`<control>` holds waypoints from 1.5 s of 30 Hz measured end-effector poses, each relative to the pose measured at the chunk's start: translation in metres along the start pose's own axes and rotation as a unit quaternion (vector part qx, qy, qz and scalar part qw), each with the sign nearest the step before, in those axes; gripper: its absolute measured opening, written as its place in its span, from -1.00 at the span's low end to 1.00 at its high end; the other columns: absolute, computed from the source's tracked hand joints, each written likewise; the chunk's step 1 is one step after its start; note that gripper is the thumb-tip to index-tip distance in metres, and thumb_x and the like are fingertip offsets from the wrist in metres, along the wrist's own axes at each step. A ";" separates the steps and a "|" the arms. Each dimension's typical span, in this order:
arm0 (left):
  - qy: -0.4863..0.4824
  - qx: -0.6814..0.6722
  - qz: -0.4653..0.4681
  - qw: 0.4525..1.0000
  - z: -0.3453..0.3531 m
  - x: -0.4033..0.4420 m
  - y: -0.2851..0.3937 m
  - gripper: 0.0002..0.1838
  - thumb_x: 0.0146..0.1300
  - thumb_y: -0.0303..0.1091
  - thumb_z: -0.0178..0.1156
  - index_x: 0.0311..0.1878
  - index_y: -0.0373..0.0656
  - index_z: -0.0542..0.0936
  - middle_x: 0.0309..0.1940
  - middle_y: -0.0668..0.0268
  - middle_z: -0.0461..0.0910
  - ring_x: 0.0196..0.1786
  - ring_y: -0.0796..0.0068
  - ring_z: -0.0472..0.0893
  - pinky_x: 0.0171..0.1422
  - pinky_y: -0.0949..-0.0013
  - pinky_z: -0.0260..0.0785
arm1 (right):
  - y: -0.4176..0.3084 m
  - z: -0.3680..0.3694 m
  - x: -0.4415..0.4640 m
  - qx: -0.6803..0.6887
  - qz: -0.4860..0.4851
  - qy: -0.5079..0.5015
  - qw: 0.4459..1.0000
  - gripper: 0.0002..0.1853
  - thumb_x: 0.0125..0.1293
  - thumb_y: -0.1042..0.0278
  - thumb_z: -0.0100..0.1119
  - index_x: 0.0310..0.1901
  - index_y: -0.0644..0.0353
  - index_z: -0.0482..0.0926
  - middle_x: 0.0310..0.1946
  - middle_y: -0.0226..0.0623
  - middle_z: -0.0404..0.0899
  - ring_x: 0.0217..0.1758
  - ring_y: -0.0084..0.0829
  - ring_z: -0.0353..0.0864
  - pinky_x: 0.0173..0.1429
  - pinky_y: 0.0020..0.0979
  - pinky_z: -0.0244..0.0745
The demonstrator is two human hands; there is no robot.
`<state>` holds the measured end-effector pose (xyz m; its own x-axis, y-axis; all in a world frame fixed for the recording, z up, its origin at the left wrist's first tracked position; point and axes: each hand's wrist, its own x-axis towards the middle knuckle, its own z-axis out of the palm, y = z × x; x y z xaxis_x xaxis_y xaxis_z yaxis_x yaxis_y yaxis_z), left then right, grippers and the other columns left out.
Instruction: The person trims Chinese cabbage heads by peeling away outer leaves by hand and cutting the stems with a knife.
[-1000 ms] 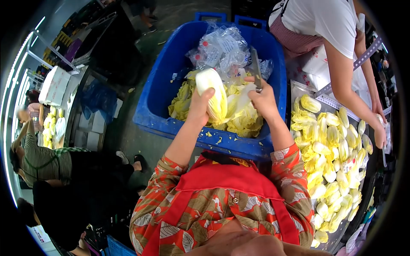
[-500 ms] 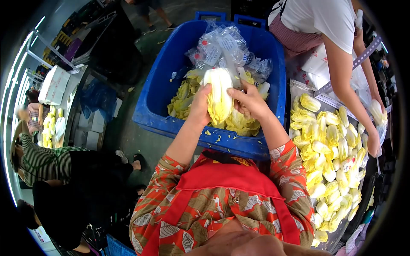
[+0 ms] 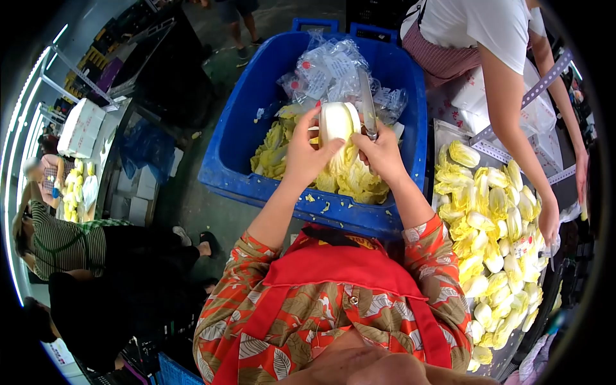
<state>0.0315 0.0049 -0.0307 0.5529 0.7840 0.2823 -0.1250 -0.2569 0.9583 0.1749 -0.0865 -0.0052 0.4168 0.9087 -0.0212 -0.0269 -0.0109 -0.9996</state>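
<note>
Over a blue bin [image 3: 221,183], my left hand [image 3: 308,151] is wrapped round a white and yellow cabbage [image 3: 336,123] from its left side. The knife [image 3: 367,99] is in my right hand [image 3: 383,151], its blade pointing up and away beside the cabbage. My right thumb and fingers are close to the cabbage's right side, where an outer leaf stands slightly apart. Yellow leaves [image 3: 273,151] and crumpled clear plastic bags [image 3: 330,70] lie inside the bin below and beyond my hands.
At the right, a table holds a heap of cabbages [image 3: 494,224]. A co-worker [image 3: 500,38] reaches over it with both arms. Another person in a striped top [image 3: 67,247] is at the left, near a white box [image 3: 82,128]. Someone's legs [image 3: 240,32] show beyond the bin.
The knife blade has swung upright in my right hand. My left hand has shifted round the cabbage, and an outer leaf has come apart at its right. The co-worker's hands have moved lower.
</note>
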 end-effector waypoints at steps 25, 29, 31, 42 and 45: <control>0.049 -0.398 -0.068 0.914 -0.022 -0.005 -0.009 -0.38 0.21 -0.36 0.14 0.32 -0.14 0.18 0.14 0.11 0.39 0.24 0.06 0.41 0.27 0.04 0.34 | -0.006 -0.015 0.001 -0.172 -0.056 0.017 0.983 -0.41 0.09 0.22 0.35 0.16 0.24 0.46 -0.17 -0.27 0.58 -0.19 -0.47 0.56 -0.12 -0.48 0.47; 0.004 -0.365 -0.050 0.930 -0.012 -0.012 -0.001 -0.28 0.13 -0.40 0.27 0.33 -0.15 0.15 0.16 0.17 0.37 0.21 0.22 0.42 0.27 0.15 0.33 | -0.022 0.012 0.000 -0.061 0.003 -0.039 0.997 -0.43 0.10 0.22 0.34 0.14 0.26 0.47 -0.22 -0.29 0.58 -0.24 -0.50 0.55 -0.15 -0.52 0.45; -0.010 -0.359 -0.043 0.932 -0.010 -0.013 -0.001 -0.24 0.10 -0.41 0.32 0.33 -0.15 0.14 0.17 0.21 0.36 0.21 0.31 0.41 0.29 0.22 0.29 | -0.015 0.016 0.005 -0.133 -0.094 -0.076 0.984 -0.42 0.09 0.27 0.30 0.16 0.28 0.44 -0.22 -0.27 0.58 -0.25 -0.50 0.55 -0.16 -0.52 0.45; 0.022 -0.234 -0.014 0.972 0.002 -0.014 0.001 -0.19 0.02 -0.52 0.36 0.33 -0.18 0.14 0.15 0.26 0.35 0.20 0.41 0.39 0.28 0.32 0.27 | -0.005 0.018 0.008 -0.097 -0.064 0.008 0.993 -0.41 0.02 0.49 0.15 0.18 0.28 0.35 -0.27 -0.21 0.59 -0.29 -0.53 0.56 -0.17 -0.50 0.45; 0.088 -0.276 -0.062 0.955 0.001 -0.010 0.000 -0.31 0.12 -0.53 0.25 0.31 -0.18 0.18 0.12 0.26 0.39 0.15 0.41 0.44 0.24 0.32 0.32 | -0.010 0.021 0.000 -0.054 -0.083 0.055 0.994 -0.40 0.02 0.54 0.14 0.19 0.27 0.33 -0.27 -0.27 0.59 -0.29 -0.56 0.55 -0.18 -0.52 0.45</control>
<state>0.0273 -0.0034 -0.0339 0.4501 0.8847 0.1210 -0.5100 0.1435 0.8481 0.1562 -0.0776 0.0051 0.5051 0.8503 0.1483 0.1458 0.0853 -0.9856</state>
